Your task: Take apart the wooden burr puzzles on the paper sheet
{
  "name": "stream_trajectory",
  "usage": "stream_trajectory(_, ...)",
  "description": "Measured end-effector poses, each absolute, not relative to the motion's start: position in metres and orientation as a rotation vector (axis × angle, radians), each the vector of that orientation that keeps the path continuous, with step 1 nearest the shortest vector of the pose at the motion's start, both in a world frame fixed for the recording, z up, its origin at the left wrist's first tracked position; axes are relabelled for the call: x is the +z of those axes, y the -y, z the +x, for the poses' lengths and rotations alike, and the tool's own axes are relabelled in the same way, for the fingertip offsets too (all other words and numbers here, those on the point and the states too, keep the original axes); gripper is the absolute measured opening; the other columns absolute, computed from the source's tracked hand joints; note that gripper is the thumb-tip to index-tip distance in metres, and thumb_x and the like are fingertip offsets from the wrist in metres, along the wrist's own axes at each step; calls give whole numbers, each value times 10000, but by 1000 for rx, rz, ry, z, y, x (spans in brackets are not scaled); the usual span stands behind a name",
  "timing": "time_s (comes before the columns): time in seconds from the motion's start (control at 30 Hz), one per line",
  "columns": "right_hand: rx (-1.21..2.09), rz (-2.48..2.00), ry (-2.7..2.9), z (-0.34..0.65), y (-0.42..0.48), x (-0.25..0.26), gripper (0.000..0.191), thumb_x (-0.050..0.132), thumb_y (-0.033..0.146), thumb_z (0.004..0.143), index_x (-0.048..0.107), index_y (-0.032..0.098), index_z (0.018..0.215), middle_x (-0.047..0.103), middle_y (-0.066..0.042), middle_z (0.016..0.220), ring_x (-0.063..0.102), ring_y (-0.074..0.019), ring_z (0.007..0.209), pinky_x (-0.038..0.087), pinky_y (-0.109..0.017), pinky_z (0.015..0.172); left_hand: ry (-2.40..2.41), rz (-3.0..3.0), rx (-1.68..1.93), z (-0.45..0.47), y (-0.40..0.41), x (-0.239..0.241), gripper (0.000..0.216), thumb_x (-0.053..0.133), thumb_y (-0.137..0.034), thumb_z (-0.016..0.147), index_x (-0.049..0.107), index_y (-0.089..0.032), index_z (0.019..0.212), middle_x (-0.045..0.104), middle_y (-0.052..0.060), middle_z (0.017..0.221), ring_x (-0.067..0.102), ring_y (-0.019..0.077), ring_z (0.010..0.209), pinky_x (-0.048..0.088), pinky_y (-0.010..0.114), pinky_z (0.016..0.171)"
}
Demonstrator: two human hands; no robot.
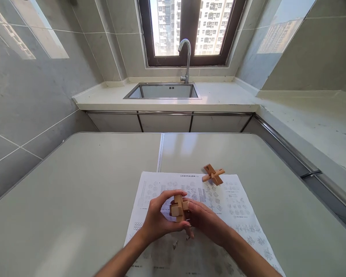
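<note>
Grey tiles [46, 77] stand round a pale table [75, 184]. Over the paper [225, 202], the half-curled left hand [158, 218] holds a wooden block [176, 210], long bar toward the table's far edge; the bent right hand [206, 220] holds its right side (a wooden cross [212, 175] lies on the paper's far edge).

The wooden blocks [177, 210] look smooth and a bit dull. The wooden cross [212, 176] is smooth too, with a soft shine. The big sheet [233, 196] is thin, matt paper. The table [75, 173] has a smooth, slightly shiny top. The tap [188, 57] is very shiny metal, and the sink [161, 92] is metal too. The wall tiles [46, 77] are glossy, almost like mirrors.
</note>
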State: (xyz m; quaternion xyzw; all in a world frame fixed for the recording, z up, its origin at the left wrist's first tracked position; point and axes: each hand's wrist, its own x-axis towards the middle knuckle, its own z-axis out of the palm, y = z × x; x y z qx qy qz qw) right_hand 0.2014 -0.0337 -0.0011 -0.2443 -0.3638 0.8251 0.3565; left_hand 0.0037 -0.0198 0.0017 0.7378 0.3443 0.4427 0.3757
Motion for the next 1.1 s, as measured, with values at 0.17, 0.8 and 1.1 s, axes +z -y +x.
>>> stream_trajectory(0.17,2079,-719,965,198,36,4,525,586,662,983,703,158,1068,613,-59,915,557,-161,787,519,-250,636,-892,1857,1128,5,19,1,674,935,-466,730,640,-276,1306,770,72,1196,759,256,1074,610,348,955)
stream_trajectory(0.8,1506,-1099,1358,197,37,-5,433,483,597,1055,633,198,1128,590,12,749,559,-166,666,486,-281,624,-800,2239,1240,4,17,-6,835,959,-344,721,540,-280,1441,748,99,1229,723,262,1107,612,370,950)
stream_trajectory(1.1,1138,-1257,1602,202,34,-17,417,445,482,1088,599,182,1334,751,-55,882,683,-207,721,553,-331,715,-962,1604,1017,1,16,3,599,763,-552,894,580,-238,1369,744,117,1231,745,279,1049,581,398,951)
